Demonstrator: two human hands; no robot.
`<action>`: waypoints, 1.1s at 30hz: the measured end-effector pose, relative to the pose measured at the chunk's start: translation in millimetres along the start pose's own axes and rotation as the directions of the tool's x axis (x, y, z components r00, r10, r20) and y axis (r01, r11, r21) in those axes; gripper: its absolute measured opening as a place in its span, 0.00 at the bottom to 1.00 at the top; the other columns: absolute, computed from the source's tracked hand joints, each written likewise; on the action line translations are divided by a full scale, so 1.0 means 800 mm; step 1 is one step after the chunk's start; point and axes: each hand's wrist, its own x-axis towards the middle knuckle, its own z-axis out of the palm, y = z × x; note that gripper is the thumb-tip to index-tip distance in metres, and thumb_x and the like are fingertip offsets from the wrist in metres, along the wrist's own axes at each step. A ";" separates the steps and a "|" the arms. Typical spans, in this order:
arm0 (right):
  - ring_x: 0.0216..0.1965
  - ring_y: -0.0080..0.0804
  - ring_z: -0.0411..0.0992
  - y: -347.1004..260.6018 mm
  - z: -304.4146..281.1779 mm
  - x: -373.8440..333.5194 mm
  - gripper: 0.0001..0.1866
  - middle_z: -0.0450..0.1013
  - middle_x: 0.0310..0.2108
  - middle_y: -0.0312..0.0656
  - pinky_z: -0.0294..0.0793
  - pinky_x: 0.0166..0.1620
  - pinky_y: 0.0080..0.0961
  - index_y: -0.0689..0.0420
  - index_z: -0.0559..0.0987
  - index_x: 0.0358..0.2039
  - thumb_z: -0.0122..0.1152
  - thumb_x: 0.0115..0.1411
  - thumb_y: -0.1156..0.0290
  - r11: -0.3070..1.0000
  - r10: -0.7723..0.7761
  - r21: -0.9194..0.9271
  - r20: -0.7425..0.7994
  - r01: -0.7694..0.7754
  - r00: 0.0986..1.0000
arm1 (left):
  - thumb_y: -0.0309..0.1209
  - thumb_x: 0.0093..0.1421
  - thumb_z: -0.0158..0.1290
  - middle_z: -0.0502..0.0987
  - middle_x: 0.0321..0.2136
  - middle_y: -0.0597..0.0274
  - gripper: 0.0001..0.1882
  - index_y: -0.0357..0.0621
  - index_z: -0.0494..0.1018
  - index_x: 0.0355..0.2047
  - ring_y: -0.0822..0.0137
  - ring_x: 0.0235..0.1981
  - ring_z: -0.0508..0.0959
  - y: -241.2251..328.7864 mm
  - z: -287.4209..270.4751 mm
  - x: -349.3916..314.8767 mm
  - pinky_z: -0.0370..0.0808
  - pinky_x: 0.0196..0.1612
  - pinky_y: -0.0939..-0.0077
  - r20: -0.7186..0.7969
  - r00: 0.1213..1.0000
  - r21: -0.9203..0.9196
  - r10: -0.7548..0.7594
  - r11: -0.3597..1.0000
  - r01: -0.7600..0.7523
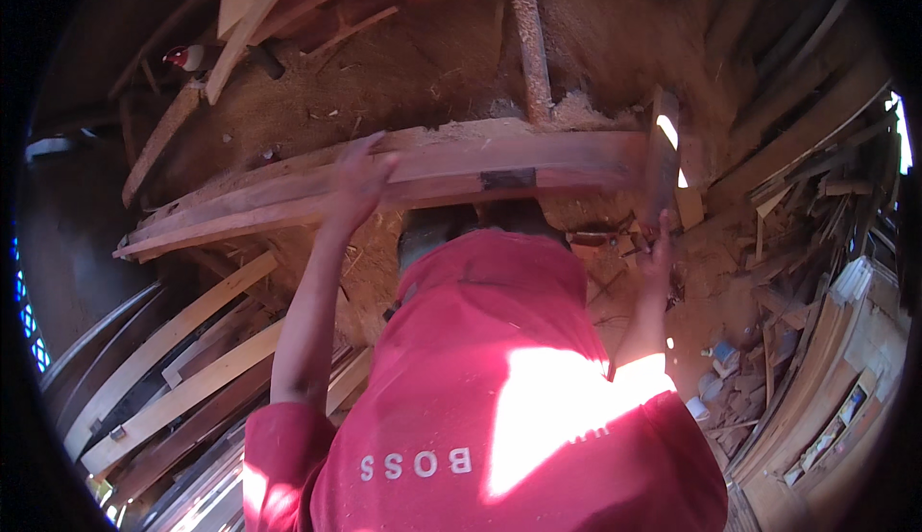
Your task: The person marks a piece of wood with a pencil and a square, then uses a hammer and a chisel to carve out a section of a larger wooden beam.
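Lying across the sawdust-covered table, the long reddish plank was steadied: left hand flat, fingers spread; right hand near its end, grip indiscernible. Working appeared unfinished.

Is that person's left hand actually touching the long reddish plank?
Touching. In the head view the left hand lies open, flat on the long reddish plank, with no gap showing.
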 end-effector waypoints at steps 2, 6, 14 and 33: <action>0.27 0.16 0.66 0.006 0.023 -0.001 0.29 0.72 0.39 0.32 0.52 0.19 0.15 0.50 0.72 0.55 0.69 0.59 0.49 0.995 0.024 -0.092 -0.130 -0.036 0.991 | 0.46 0.65 0.55 0.79 0.46 0.47 0.23 0.42 0.76 0.51 0.47 0.51 0.76 -0.046 0.004 -0.021 0.70 0.56 0.56 -0.028 0.997 0.052 -0.073 0.996 0.075; 0.29 0.17 0.67 0.001 0.056 -0.004 0.31 0.71 0.42 0.32 0.52 0.20 0.14 0.49 0.71 0.56 0.70 0.58 0.49 0.995 0.059 -0.075 -0.106 -0.067 0.993 | 0.47 0.68 0.50 0.81 0.40 0.50 0.20 0.43 0.79 0.43 0.46 0.45 0.77 -0.092 0.015 -0.037 0.70 0.51 0.54 -0.102 0.990 0.266 -0.095 0.956 0.119; 0.30 0.15 0.64 0.019 0.057 0.012 0.28 0.70 0.40 0.29 0.55 0.21 0.15 0.49 0.73 0.53 0.69 0.59 0.48 0.969 0.042 -0.224 -0.245 -0.099 0.969 | 0.45 0.66 0.49 0.81 0.32 0.50 0.18 0.46 0.81 0.38 0.45 0.36 0.79 -0.118 0.035 -0.047 0.73 0.42 0.53 -0.079 0.988 0.430 -0.134 0.890 0.155; 0.46 0.34 0.75 -0.056 0.250 0.009 0.18 0.76 0.50 0.49 0.76 0.48 0.33 0.67 0.79 0.48 0.48 0.72 0.64 0.114 -0.883 -0.560 0.321 0.821 0.342 | 0.40 0.61 0.48 0.80 0.29 0.57 0.14 0.48 0.80 0.34 0.52 0.32 0.78 -0.111 0.036 -0.037 0.71 0.37 0.58 -0.103 0.993 0.418 0.064 0.908 -0.015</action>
